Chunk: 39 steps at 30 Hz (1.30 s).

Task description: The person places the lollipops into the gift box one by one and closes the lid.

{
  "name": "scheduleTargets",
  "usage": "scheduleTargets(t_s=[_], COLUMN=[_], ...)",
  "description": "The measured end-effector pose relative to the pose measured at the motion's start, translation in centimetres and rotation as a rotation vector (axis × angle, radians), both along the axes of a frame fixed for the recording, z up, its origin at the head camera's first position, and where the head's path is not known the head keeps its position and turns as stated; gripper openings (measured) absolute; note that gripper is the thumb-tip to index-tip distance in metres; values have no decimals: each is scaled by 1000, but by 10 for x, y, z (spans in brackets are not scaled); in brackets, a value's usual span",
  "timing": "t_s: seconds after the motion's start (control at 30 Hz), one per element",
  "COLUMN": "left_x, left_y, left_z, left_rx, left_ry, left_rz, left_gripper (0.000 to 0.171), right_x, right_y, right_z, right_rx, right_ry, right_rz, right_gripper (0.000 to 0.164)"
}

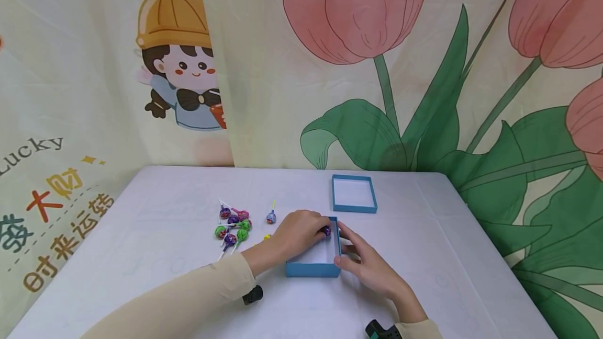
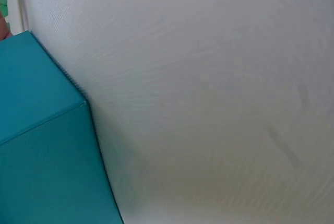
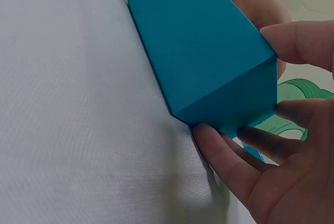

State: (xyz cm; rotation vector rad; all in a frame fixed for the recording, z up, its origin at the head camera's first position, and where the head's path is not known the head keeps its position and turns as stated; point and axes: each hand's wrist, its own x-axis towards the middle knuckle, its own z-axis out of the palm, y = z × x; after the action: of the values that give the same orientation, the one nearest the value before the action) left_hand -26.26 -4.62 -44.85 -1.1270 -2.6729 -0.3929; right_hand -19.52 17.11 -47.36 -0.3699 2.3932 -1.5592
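Note:
A deep blue box (image 1: 313, 270) with a white inside stands on the table. My left hand (image 1: 301, 232) reaches over its left side and pinches a lollipop (image 1: 326, 230) in a dark purple wrapper, at the far right inner corner. The hand hides part of the box's interior. Against the box's right wall rests my right hand (image 1: 369, 263), thumb by the near corner and fingers spread and fairly straight along the side. In the right wrist view, its fingertips (image 3: 206, 132) touch the teal wall. The left wrist view catches only the box's outer corner (image 2: 62, 114) and the tablecloth.
A pile of lollipops (image 1: 231, 226) in purple, green and pink wrappers lies to the left. A blue-wrapped lollipop (image 1: 271, 217) is apart from it. Something yellow (image 1: 267, 237) peeks out behind my left wrist. Behind the box lies a shallow blue-rimmed lid (image 1: 355, 209).

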Motion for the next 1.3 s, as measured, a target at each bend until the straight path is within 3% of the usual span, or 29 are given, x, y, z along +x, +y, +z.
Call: scheduleTargets(t_s=[0.23,0.53,0.87,1.3], left_x=[1,3,2,0], left_y=[2,5,6,1], left_z=[-5,-9,-9,-4], left_rx=[-42,-61,8,63], left_ry=[36,13,-91,-170], left_rz=[-3,24,47,-14], left_gripper=[17,21,24,25], right_x=[0,0,0,0], right_y=[0,0,1,1], right_z=[-1,-1,-1,-2], right_rx=[-2,9,3,-8], right_ry=[5,-3,0,-2], right_rz=[3,-8,2,13], right_gripper=[78,79,78,78])
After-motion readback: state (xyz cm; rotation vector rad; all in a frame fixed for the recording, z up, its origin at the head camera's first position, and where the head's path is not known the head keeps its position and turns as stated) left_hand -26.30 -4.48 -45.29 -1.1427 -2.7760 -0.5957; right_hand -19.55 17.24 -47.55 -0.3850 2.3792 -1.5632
